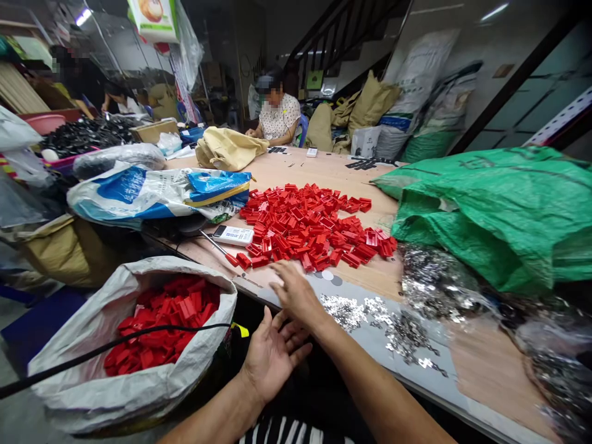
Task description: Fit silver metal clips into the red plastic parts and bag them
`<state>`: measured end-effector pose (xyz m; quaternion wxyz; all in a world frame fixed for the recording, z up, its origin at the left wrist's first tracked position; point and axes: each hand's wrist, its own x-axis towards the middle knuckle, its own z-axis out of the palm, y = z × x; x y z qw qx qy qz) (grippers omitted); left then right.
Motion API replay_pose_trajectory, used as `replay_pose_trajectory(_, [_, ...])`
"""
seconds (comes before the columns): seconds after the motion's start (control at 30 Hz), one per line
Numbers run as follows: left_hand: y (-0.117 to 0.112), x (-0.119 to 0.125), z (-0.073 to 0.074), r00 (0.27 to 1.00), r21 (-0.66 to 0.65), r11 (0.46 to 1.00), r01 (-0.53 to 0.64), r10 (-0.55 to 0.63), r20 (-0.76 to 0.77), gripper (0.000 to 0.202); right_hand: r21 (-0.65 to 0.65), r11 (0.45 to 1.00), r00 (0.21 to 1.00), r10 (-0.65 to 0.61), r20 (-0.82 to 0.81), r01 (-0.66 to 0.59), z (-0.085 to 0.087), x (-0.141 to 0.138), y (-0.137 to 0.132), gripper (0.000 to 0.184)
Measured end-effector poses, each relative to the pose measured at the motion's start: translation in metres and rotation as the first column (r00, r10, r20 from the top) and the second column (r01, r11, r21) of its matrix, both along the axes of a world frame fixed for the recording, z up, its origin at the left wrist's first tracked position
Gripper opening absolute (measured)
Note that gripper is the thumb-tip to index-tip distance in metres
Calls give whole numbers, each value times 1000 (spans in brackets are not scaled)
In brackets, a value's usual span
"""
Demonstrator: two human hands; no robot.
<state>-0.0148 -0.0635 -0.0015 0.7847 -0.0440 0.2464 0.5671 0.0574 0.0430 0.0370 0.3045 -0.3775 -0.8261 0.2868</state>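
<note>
Head view: both hands sit at the near edge of the table (324, 168), between sack and pile. Left hand (274, 356) is palm up below the edge, fingers loosely curled and apart, nothing in the palm. Right hand (296, 293) is above and just ahead of it, a bit blurred; fingers look spread, tips just beside the near edge of the red parts (319, 225). Nothing visible in its grip, but its underside is hidden; contact with the pile, can't tell. Red parts are in two lots: a loose heap mid-table, and a second lot in the white sack (104, 311), low on the left with its mouth wide, filled well up but short of the rim. Metal bits (343, 311) lie loose on the grey sheet right of the hands, more of them in a clear bag (435, 277) beside the green sack (499, 209). Progress: my read is mid-job, with plenty left, since the table heap is big and lots of metal is out. Which red lot is finished, if either, doesn't show; parts are too small to tell whether metal is fitted. Screwdriver (232, 259) and white box (234, 235) lie at the heap's left edge, neither in use. Black cable (139, 335) crosses in front of the sack mouth.
</note>
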Motion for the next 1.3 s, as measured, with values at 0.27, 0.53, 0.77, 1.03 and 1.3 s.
replay_pose_trajectory(0.27, [2, 8, -4, 997, -14, 998, 68, -68, -33, 47, 37, 937, 872, -337, 354, 347, -40, 48, 37, 36])
replay_pose_trajectory(0.53, [5, 5, -3, 926, 89, 995, 38, -1, -377, 43, -28, 964, 952, -257, 165, 265, -27, 50, 20, 17])
replay_pose_trajectory(0.77, [22, 12, -15, 431, 318, 943, 98, 248, -868, 53, -302, 953, 986, -83, -142, 37, -5, 64, -37, 13])
replay_pose_trajectory(1.03, [23, 25, -8, 534, 261, 933, 248, 93, -840, 38, -357, 924, 962, -212, -174, 139, -8, 119, -46, 16])
replay_pose_trajectory(1.3, [19, 17, 3, 858, 117, 963, 241, -155, -489, 44, 10, 825, 756, -524, 392, 566, -27, 207, -36, 12])
